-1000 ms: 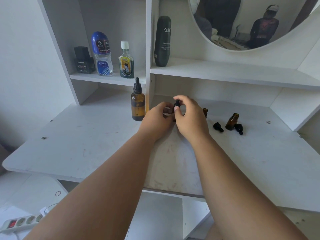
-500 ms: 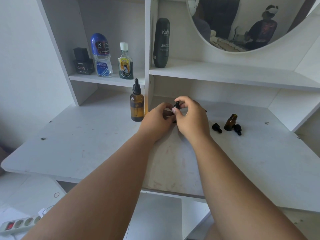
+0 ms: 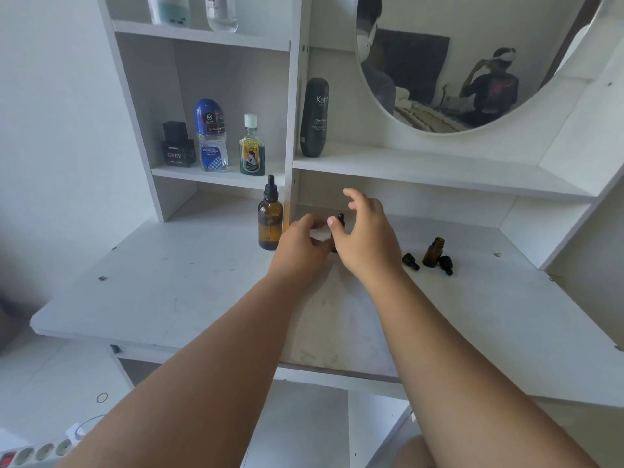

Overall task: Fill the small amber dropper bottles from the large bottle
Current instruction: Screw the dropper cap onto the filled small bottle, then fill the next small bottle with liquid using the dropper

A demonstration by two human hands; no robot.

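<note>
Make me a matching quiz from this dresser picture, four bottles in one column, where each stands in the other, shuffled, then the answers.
1 large amber bottle
2 small uncapped amber bottle
3 tall dark bottle
4 blue-capped roll-on

A shelf under the mirror
B desk, beside two loose black caps
C desk, dropper cap on
D left shelf, beside the black box

Pairs: 1-C, 2-B, 3-A, 4-D

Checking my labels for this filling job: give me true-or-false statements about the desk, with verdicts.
1. The large amber bottle stands capped on the desk. True.
2. The small bottle at far right is capped. False: its neck is open; two black caps lie beside it.
3. The right hand grips the large bottle. False: its fingers are spread, apart from it.
4. The left hand grips a dropper-topped bottle. True.
</note>
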